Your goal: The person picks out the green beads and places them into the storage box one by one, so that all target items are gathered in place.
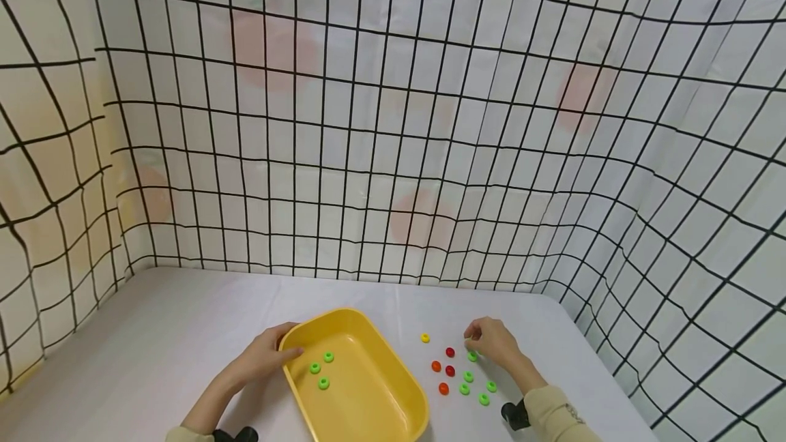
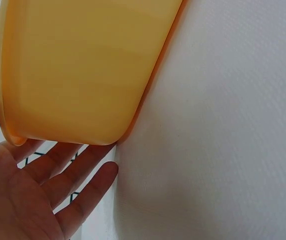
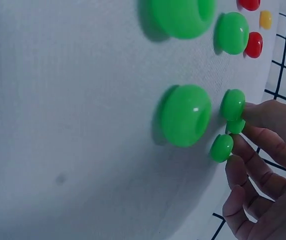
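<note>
My left hand point(image 1: 266, 353) holds the near-left corner of a yellow plastic tray point(image 1: 393, 387), thumb over the rim and fingers spread along the outside wall point(image 2: 83, 70). Three green ring-shaped beads point(image 1: 323, 382) lie inside it. My right hand point(image 1: 494, 341) is down at the table right of the tray, pinching a small green bead point(image 3: 236, 126) between thumb and fingers; the digits partly hide it. Another green bead point(image 3: 232, 105) sits right at the thumb tip, and one more point(image 3: 221, 148) is by the other fingertips. Several green beads point(image 1: 484, 400) lie nearer me.
Two red beads point(image 1: 450, 371), two orange beads point(image 1: 443, 389) and a yellow bead point(image 1: 425, 337) lie between the tray and my right hand. A white cloth covers the table point(image 1: 202, 319). Black-lined netting point(image 1: 344, 189) over pale sheeting encloses the back and sides.
</note>
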### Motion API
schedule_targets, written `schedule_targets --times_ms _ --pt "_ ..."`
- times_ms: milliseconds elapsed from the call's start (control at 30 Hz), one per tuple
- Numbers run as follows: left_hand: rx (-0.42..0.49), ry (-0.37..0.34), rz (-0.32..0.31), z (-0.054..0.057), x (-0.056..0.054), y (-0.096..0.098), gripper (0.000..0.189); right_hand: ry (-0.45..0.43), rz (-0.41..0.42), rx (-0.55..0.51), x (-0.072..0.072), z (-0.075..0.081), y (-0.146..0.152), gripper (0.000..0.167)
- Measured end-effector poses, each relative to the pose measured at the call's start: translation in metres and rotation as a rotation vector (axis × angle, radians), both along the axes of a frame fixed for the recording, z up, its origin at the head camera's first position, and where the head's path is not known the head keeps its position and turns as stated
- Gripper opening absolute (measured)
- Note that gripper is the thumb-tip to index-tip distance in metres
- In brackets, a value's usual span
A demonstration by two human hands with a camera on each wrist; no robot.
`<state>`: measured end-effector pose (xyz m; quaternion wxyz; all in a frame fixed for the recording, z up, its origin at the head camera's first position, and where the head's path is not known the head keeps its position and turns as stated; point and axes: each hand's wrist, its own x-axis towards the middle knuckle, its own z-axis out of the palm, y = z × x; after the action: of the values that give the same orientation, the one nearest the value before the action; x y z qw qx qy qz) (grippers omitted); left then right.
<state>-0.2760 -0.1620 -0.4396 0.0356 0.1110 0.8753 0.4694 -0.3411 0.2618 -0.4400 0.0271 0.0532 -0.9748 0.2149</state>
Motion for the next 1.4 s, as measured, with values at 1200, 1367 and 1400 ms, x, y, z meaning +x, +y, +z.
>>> schedule_targets --times_ms 1200,1367,1400 --pt "-0.005 -0.023 0.047 0.001 -0.002 0.000 0.045 0.159 0.482 -0.046 0.018 0.073 -0.142 0.008" --pt "0.003 -0.019 0.023 -0.002 -0.002 0.000 0.045 0.141 0.547 -0.029 0.026 0.073 -0.169 0.014" --pt "0.003 -0.017 0.020 -0.002 -0.002 0.000 0.045 0.135 0.552 -0.024 0.028 0.073 -0.174 0.014"
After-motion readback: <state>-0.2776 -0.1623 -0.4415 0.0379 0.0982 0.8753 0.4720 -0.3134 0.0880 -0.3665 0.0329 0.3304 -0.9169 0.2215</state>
